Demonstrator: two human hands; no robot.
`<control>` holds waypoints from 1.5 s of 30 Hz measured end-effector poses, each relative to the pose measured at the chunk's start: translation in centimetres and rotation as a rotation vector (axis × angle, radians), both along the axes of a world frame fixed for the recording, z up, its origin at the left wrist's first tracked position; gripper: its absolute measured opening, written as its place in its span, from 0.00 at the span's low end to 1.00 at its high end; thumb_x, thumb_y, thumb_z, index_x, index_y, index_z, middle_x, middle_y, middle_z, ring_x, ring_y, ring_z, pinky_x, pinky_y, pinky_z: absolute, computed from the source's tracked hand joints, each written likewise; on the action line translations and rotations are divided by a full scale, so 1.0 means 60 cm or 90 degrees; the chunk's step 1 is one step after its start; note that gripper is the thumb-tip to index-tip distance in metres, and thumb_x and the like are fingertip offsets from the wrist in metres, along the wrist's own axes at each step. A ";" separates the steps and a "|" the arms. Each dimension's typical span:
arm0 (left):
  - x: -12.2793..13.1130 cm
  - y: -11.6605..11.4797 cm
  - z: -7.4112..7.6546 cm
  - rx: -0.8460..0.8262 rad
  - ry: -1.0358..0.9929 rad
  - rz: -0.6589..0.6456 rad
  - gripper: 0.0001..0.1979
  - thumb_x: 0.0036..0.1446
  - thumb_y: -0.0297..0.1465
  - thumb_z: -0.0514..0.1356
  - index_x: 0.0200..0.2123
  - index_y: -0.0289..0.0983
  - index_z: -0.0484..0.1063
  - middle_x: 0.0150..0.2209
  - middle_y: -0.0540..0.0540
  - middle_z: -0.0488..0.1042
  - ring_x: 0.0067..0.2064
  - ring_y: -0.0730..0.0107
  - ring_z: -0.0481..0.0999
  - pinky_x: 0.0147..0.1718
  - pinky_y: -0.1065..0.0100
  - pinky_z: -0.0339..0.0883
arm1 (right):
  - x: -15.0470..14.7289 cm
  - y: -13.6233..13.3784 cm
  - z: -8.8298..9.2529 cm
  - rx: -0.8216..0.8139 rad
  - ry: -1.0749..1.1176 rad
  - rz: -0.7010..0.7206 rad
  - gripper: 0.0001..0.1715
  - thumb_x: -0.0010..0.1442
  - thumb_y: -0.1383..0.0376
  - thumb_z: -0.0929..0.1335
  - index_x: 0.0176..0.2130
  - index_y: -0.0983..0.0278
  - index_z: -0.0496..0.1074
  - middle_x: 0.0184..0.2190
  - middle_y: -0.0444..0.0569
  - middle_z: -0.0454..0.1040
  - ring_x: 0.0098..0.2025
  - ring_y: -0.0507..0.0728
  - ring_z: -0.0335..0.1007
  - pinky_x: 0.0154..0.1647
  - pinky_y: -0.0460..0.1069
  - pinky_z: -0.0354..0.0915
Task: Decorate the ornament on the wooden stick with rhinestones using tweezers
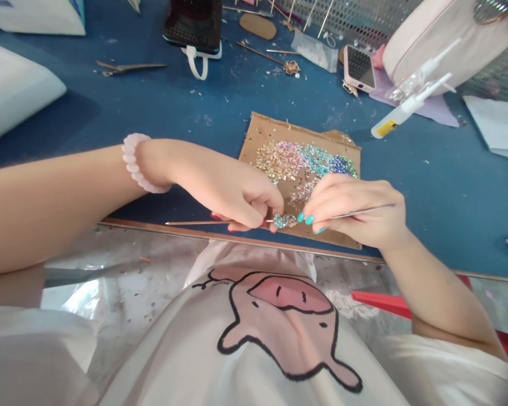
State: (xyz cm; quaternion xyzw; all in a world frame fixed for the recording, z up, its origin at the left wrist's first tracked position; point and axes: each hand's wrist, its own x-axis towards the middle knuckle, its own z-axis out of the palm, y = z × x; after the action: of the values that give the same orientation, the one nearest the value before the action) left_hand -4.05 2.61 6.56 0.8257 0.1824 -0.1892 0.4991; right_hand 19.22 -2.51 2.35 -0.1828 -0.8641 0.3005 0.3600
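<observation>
My left hand (237,189) is closed around a hairpin (198,223), a thin copper-coloured stick lying almost level. At the stick's right end, an ornament (283,220) covered in turquoise rhinestones pokes out past my fingertips. My right hand (358,206) pinches a slim metal tool (364,212), its rear end pointing right; whether it is tweezers or a single rod I cannot tell. Its fingertips are right beside the ornament. Beneath both hands lies a cardboard sheet (254,132) strewn with loose rhinestones (285,158), yellow and pink at left, turquoise, blue and green at right.
Behind the cardboard, a glue bottle (395,118) lies at right near a small pink-framed device (359,69). Another hairpin (291,67), pliers (129,68) and a black phone (197,25) with a white cable are farther back. The table edge (173,229) runs just below my hands.
</observation>
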 end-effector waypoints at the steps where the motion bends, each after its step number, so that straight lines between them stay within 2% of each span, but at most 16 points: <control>1: 0.000 0.000 -0.001 -0.002 0.001 -0.002 0.12 0.55 0.19 0.49 0.35 0.37 0.69 0.20 0.56 0.65 0.19 0.73 0.62 0.18 0.76 0.52 | 0.000 0.000 0.000 -0.001 -0.003 -0.002 0.06 0.56 0.72 0.74 0.36 0.62 0.78 0.31 0.47 0.81 0.34 0.54 0.75 0.35 0.51 0.72; 18: 0.001 0.001 -0.005 -0.004 0.000 -0.005 0.11 0.55 0.20 0.49 0.34 0.38 0.69 0.20 0.56 0.66 0.20 0.74 0.63 0.18 0.76 0.51 | -0.001 -0.002 -0.001 0.008 -0.010 -0.010 0.02 0.58 0.69 0.73 0.35 0.63 0.79 0.31 0.46 0.81 0.34 0.53 0.75 0.35 0.50 0.72; 35: -0.001 0.002 -0.004 -0.015 -0.007 -0.010 0.10 0.55 0.20 0.49 0.31 0.38 0.66 0.20 0.56 0.66 0.20 0.74 0.64 0.18 0.77 0.53 | 0.001 -0.002 -0.002 0.008 -0.009 -0.017 0.05 0.56 0.71 0.74 0.35 0.62 0.78 0.31 0.46 0.80 0.34 0.53 0.75 0.35 0.50 0.71; 40: -0.001 0.001 -0.003 -0.020 -0.011 0.002 0.11 0.55 0.19 0.49 0.31 0.38 0.67 0.19 0.57 0.66 0.19 0.74 0.63 0.18 0.77 0.52 | 0.000 -0.002 -0.003 0.010 -0.011 -0.017 0.06 0.56 0.71 0.74 0.35 0.62 0.78 0.32 0.46 0.80 0.34 0.53 0.75 0.36 0.50 0.71; 45: -0.001 0.004 -0.018 -0.015 -0.008 0.028 0.14 0.53 0.17 0.50 0.31 0.37 0.73 0.18 0.57 0.67 0.18 0.73 0.63 0.18 0.77 0.51 | 0.002 -0.001 -0.003 0.012 -0.008 -0.009 0.05 0.56 0.72 0.74 0.35 0.64 0.77 0.32 0.47 0.80 0.35 0.53 0.75 0.37 0.50 0.71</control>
State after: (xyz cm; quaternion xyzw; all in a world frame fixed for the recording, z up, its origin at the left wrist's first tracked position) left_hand -4.13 2.86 5.47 0.8168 0.1951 -0.1749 0.5140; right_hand 19.34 -2.59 2.20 -0.1872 -0.8680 0.2885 0.3582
